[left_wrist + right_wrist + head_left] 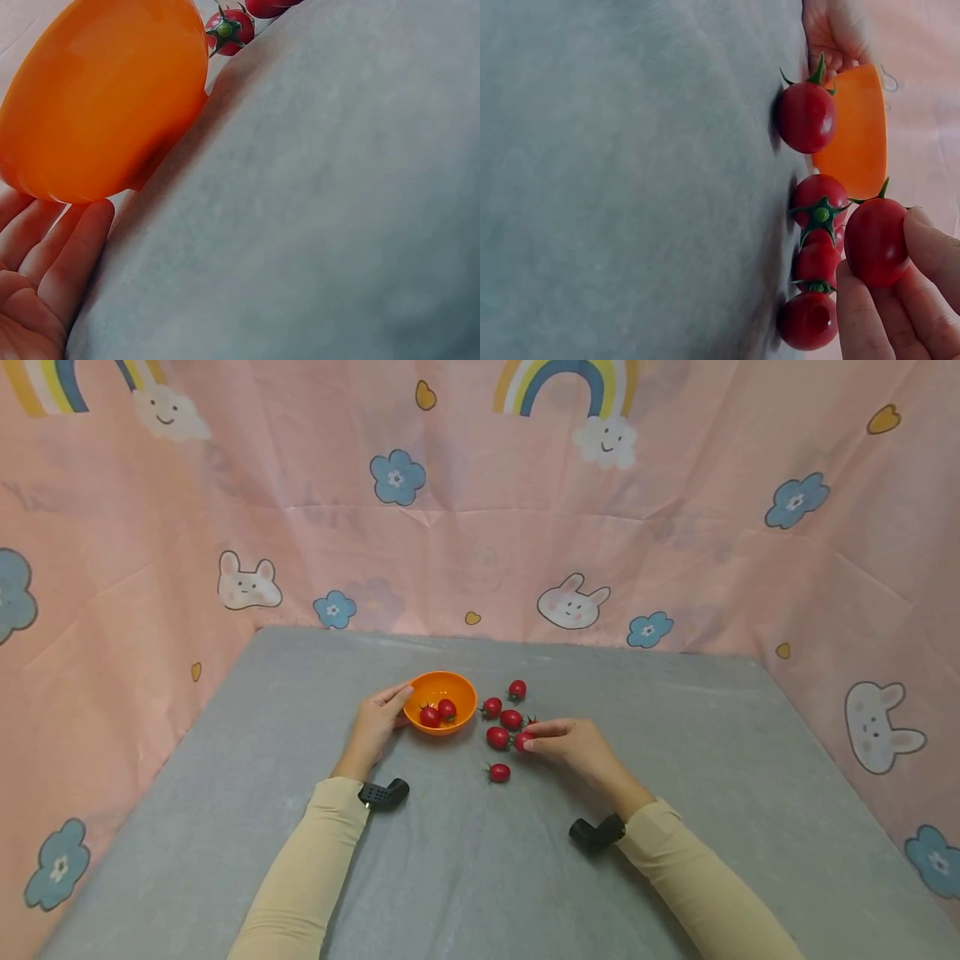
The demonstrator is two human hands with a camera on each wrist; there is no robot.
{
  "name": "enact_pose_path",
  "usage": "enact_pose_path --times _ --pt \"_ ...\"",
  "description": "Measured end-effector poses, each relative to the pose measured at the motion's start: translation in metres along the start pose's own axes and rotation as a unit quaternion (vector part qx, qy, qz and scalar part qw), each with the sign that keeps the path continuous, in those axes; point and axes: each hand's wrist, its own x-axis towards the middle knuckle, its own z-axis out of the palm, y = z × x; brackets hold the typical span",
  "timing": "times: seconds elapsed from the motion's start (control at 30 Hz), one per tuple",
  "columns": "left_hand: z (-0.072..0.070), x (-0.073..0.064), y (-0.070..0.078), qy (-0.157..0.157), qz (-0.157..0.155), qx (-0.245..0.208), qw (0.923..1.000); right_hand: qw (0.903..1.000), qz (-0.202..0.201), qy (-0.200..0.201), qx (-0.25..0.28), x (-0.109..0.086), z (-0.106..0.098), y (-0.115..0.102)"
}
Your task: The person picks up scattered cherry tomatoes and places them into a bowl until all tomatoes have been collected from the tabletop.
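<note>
Grey tabletop [465, 877] below, right grip [576, 748] pinches one tomato [876, 244] thumb-to-finger; left grip [375, 723] holds a bowl [452, 686].

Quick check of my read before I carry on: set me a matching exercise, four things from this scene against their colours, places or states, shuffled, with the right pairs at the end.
Things:
1. Bowl
2. Left hand
3. Right hand
4. Lowest tomato in the head view

Colour, place or state:
A. Pinching a tomato
B. Red, lying on the grey surface
C. Orange, with two tomatoes inside
D. Touching the outside of the bowl

Right pairs: 1-C, 2-D, 3-A, 4-B
</note>
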Motion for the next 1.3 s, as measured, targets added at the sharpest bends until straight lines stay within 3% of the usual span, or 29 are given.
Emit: enact_pose_path --times 0.57,0.8,1.13,1.3 --pt "-0.001 0.0 0.0 0.0 -0.001 0.004 1.0 0.9998 0.018 -0.004 0.011 0.006 0.01 -0.015" --pt "-0.001 -0.001 0.001 0.002 0.0 0.0 1.0 0.9998 0.008 0.003 0.018 0.006 0.01 -0.022" --pt "-0.001 -0.001 0.001 0.001 -0.002 -0.003 1.0 0.9993 0.038 0.004 -0.001 0.013 0.014 -0.042" --pt "0.0 0.001 0.0 -0.002 -0.001 -0.003 1.0 0.9994 0.034 0.001 0.001 0.022 0.017 -0.054"
